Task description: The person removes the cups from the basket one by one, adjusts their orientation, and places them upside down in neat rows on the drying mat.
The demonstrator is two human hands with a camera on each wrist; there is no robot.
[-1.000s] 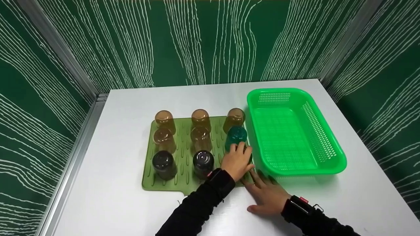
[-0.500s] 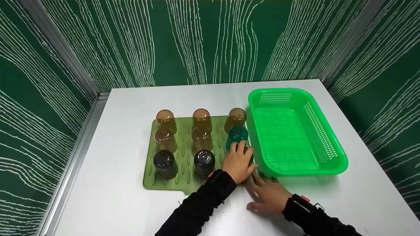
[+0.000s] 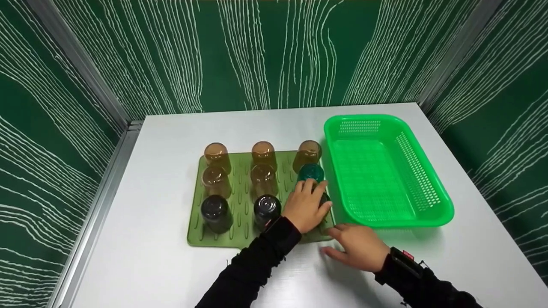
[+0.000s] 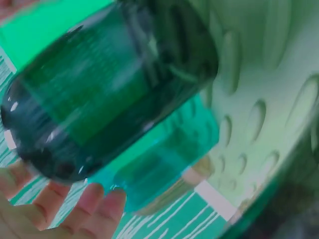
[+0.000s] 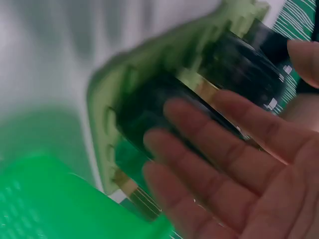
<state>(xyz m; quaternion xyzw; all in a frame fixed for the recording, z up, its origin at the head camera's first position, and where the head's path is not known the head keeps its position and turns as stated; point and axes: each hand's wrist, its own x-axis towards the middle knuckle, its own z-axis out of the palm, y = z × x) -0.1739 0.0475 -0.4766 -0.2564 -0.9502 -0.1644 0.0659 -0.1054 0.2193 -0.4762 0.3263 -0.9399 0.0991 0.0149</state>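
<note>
Upside-down tumblers stand in three rows on a green drying mat (image 3: 239, 188) in the head view. My left hand (image 3: 305, 206) lies over the front right one, a dark tumbler (image 4: 99, 99), and mostly hides it from above. In the left wrist view its extended fingers (image 4: 94, 204) are right by the tumbler's closed end. Directly behind stands a teal tumbler (image 3: 311, 172), overlapped by those fingertips. My right hand (image 3: 364, 247), holding nothing, hovers at the mat's front right corner. Its fingers are stretched out in front of the dark tumbler in the right wrist view.
Right of the mat sits a green plastic basket (image 3: 368, 179) with perforated sides. Two more dark tumblers, one of them (image 3: 216, 211) at the front left, complete the front row. Amber and brownish tumblers (image 3: 263, 179) fill the rows behind. Patterned green walls enclose the white table (image 3: 128, 214).
My right hand has drawn back from the front right tumbler, its fingers lifting off the mat's corner. My left hand has shifted slightly up and left, covering more of the teal tumbler.
</note>
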